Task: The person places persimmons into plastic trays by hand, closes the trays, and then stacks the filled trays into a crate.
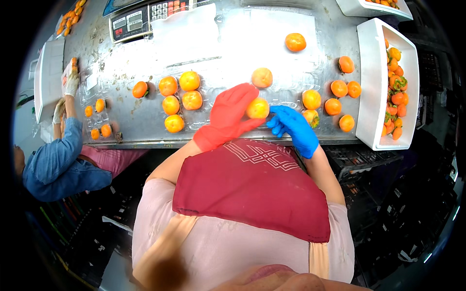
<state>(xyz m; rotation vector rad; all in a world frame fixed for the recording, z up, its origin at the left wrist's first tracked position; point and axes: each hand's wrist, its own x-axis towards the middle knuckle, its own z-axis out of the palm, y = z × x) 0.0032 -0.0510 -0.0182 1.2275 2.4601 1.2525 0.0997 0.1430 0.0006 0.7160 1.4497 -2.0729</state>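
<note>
My left hand (231,114), in a red glove, curves round an orange persimmon (257,108), its fingers above and its thumb below the fruit. Just right of that fruit is my right hand (291,127) in a blue glove, fingers loosely bent and apart, with no fruit seen in it. Another persimmon (262,77) sits beyond my left fingertips. Both lie over a clear plastic tray (218,85), its outline partly lost in glare. On my left, several persimmons (171,105) are grouped in clear plastic. Two more, one a yellow-orange persimmon (311,99), lie beyond my right hand.
Loose persimmons (339,89) lie beside a white foam box (367,83) of fruit at the right. A digital scale (131,23) stands at the back left of the metal table (120,123). At far left a co-worker's gloved hand (71,83) holds packed fruit.
</note>
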